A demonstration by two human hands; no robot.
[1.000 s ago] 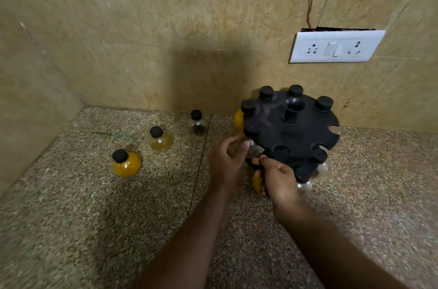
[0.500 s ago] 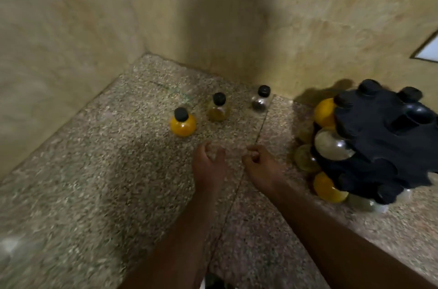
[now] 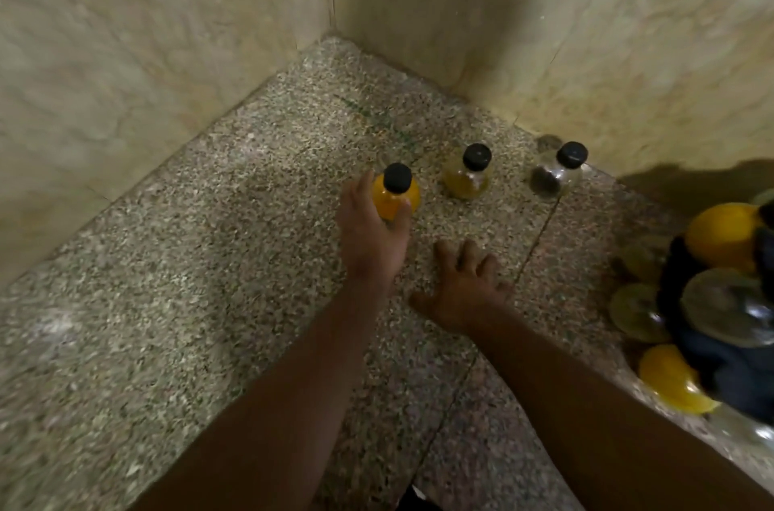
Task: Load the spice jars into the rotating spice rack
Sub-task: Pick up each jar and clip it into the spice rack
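Note:
Three round black-capped spice jars stand in a row on the speckled counter. My left hand [image 3: 370, 230] reaches the yellow jar [image 3: 396, 194], its fingers and thumb around the jar's lower body. To the right stand an olive-coloured jar [image 3: 468, 175] and a clear jar with dark contents [image 3: 553, 175], both untouched. My right hand [image 3: 465, 286] hovers low over the counter with fingers spread, holding nothing. The black rotating spice rack [image 3: 728, 355] sits at the right edge, cut off by the frame, with several yellow, olive and clear jars hanging in it.
Beige marble walls [image 3: 167, 29] meet in a corner behind the jars. The speckled granite counter [image 3: 188, 280] stretches left and toward me, with a seam running between the two slabs.
The view swung left, away from the rack. Both hands left the rack; my left hand travelled forward to the yellow jar and closed around it, and my right hand opened its fingers.

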